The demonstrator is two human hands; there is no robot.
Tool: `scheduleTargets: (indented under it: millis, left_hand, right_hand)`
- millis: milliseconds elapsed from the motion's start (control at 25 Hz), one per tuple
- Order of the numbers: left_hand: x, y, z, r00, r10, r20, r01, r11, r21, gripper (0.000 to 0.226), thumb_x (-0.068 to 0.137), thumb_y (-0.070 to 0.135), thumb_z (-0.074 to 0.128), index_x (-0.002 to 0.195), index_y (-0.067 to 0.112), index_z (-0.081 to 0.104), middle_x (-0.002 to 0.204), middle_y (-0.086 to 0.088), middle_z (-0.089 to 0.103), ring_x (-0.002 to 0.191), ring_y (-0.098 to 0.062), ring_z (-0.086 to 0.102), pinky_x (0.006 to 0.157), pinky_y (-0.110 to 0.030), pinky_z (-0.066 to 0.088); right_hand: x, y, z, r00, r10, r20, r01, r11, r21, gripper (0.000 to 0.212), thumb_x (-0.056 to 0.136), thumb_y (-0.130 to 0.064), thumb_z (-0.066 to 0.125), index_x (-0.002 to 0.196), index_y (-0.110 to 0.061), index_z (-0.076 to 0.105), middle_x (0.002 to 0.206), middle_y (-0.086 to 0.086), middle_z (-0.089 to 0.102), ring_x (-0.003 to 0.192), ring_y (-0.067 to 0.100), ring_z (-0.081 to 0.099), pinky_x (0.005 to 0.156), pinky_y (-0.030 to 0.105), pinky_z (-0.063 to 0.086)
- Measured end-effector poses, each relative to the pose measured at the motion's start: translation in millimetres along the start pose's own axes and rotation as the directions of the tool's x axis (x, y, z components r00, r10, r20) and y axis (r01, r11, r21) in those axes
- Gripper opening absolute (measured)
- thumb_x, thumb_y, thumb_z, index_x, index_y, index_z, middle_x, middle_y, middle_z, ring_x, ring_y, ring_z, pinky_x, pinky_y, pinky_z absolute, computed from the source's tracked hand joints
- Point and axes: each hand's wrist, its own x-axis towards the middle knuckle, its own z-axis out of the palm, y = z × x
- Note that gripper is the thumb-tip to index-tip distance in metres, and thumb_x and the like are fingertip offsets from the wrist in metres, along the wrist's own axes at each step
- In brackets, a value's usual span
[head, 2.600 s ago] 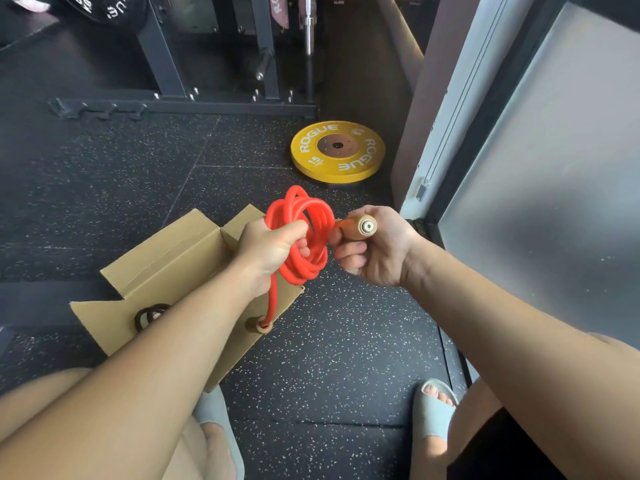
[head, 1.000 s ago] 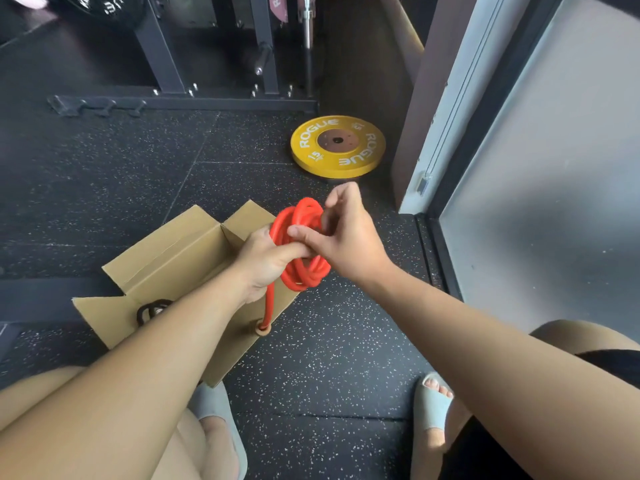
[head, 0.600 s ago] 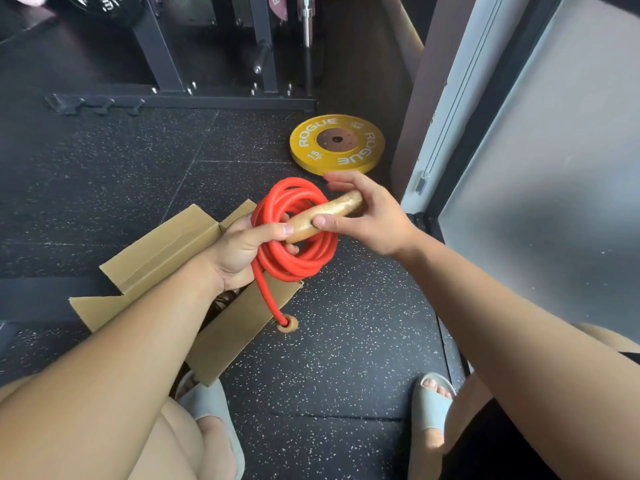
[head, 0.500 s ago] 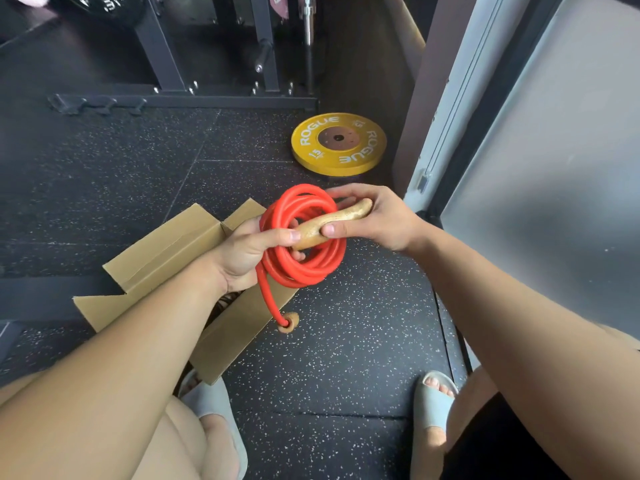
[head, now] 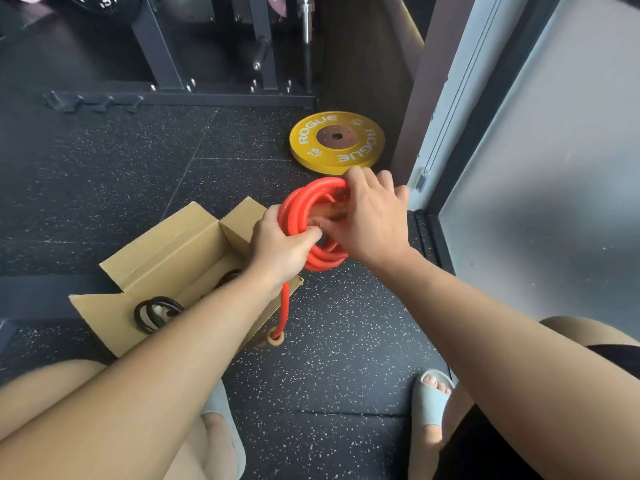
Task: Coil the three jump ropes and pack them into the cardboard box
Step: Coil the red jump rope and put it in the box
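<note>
A red jump rope is wound into a coil above the right end of the open cardboard box. My left hand grips the coil's left side. My right hand covers the coil's right side, its fingers curled into the coil's middle around a wooden handle that is mostly hidden. One red strand hangs down to the second wooden handle, dangling beside the box. A coiled black rope lies inside the box; a second dark coil shows past my left forearm.
A yellow weight plate lies flat on the speckled rubber floor behind the hands. A dark metal rack base runs across the back. A frosted glass door stands at the right. My sandalled feet are at the bottom.
The right hand has pushed the wooden handle into the coil's middle and now covers it. The hanging handle has swung back beside the box.
</note>
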Motion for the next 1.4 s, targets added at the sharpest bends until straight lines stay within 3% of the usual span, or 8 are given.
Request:
scheduleTargets:
  millis: [160, 400, 600, 760, 1000, 1120, 1280, 1400]
  left_hand:
    - [1, 6, 3, 1.0, 0.03, 0.003, -0.03, 0.999, -0.035, 0.037, 0.056, 0.038, 0.066, 0.085, 0.017, 0.065, 0.076, 0.005, 0.067, 0.072, -0.016, 0.062, 0.075, -0.039, 0.053]
    - [8, 21, -20, 0.991, -0.022, 0.134, 0.061, 0.952, -0.299, 0.021, 0.066, 0.011, 0.065, 0.086, 0.008, 0.07, 0.063, 0.0, 0.068, 0.06, -0.014, 0.065, 0.06, -0.025, 0.053]
    - [9, 29, -31, 0.988, -0.013, 0.156, 0.069, 0.931, -0.358, 0.017, 0.067, 0.007, 0.063, 0.083, 0.01, 0.062, 0.06, -0.001, 0.063, 0.054, -0.017, 0.065, 0.064, -0.035, 0.056]
    - [-1, 35, -33, 0.956, -0.013, 0.293, 0.157, 0.868, -0.471, 0.014, 0.069, 0.005, 0.06, 0.083, 0.007, 0.06, 0.06, -0.002, 0.062, 0.053, -0.016, 0.062, 0.07, -0.049, 0.06]
    - [-4, 42, -34, 0.928, -0.053, 0.369, 0.243, 0.836, -0.491, 0.015, 0.068, 0.005, 0.057, 0.082, 0.008, 0.061, 0.063, -0.004, 0.062, 0.056, -0.016, 0.062, 0.075, -0.05, 0.059]
    - [-2, 41, -35, 0.925, -0.101, 0.365, 0.277, 0.837, -0.471, 0.011, 0.066, 0.006, 0.06, 0.076, 0.011, 0.061, 0.064, -0.005, 0.059, 0.059, -0.017, 0.063, 0.072, -0.043, 0.057]
    - [-3, 40, -39, 0.92, -0.16, 0.357, 0.327, 0.816, -0.477, 0.014, 0.063, 0.006, 0.058, 0.073, 0.011, 0.065, 0.068, -0.005, 0.065, 0.06, -0.017, 0.064, 0.068, -0.035, 0.057]
    - [-1, 43, -44, 0.913, -0.174, 0.368, 0.337, 0.83, -0.444, 0.017, 0.062, 0.006, 0.055, 0.075, 0.012, 0.065, 0.064, -0.001, 0.067, 0.058, -0.014, 0.065, 0.066, -0.029, 0.053]
  right_hand:
    - [-4, -10, 9, 0.988, -0.099, -0.116, 0.096, 0.995, -0.031, 0.071, 0.073, -0.047, 0.055, 0.136, -0.016, 0.048, 0.114, 0.011, 0.054, 0.099, 0.036, 0.052, 0.08, 0.047, 0.039]
    - [9, 10, 0, 0.999, -0.04, -0.018, 0.042, 0.754, 0.655, 0.107, 0.068, -0.044, 0.089, 0.151, -0.007, 0.031, 0.134, 0.003, 0.04, 0.13, 0.024, 0.044, 0.111, 0.027, 0.039]
    - [7, 7, 3, 0.807, -0.237, 0.541, -0.56, -0.016, 0.829, 0.122, 0.062, -0.054, 0.092, 0.155, -0.009, 0.027, 0.131, 0.018, 0.058, 0.12, 0.033, 0.055, 0.112, 0.054, 0.039]
    - [1, 10, -5, 0.707, -0.413, 0.574, -0.694, -0.25, 0.675, 0.124, 0.059, -0.08, 0.076, 0.154, -0.008, 0.038, 0.15, 0.023, 0.044, 0.129, 0.037, 0.051, 0.114, 0.049, 0.04]
    - [-11, -2, 5, 0.706, -0.31, 0.637, -0.706, -0.237, 0.668, 0.101, 0.042, -0.092, 0.07, 0.116, -0.023, 0.077, 0.106, 0.004, 0.075, 0.094, 0.017, 0.071, 0.09, 0.034, 0.057]
    - [-4, -1, 6, 0.711, -0.219, 0.668, -0.703, -0.207, 0.681, 0.096, 0.065, -0.092, 0.028, 0.12, -0.029, 0.075, 0.118, 0.007, 0.073, 0.096, 0.017, 0.071, 0.094, 0.036, 0.054]
    - [-4, 5, 11, 0.763, -0.12, 0.635, -0.626, 0.11, 0.772, 0.118, 0.067, -0.099, 0.028, 0.143, -0.012, 0.051, 0.138, 0.03, 0.055, 0.115, 0.048, 0.059, 0.109, 0.06, 0.039]
    - [-8, 9, -14, 0.868, -0.01, 0.496, -0.461, 0.35, 0.815, 0.054, 0.108, -0.048, 0.014, 0.145, -0.02, 0.043, 0.144, 0.029, 0.051, 0.127, 0.035, 0.054, 0.095, 0.023, 0.048]
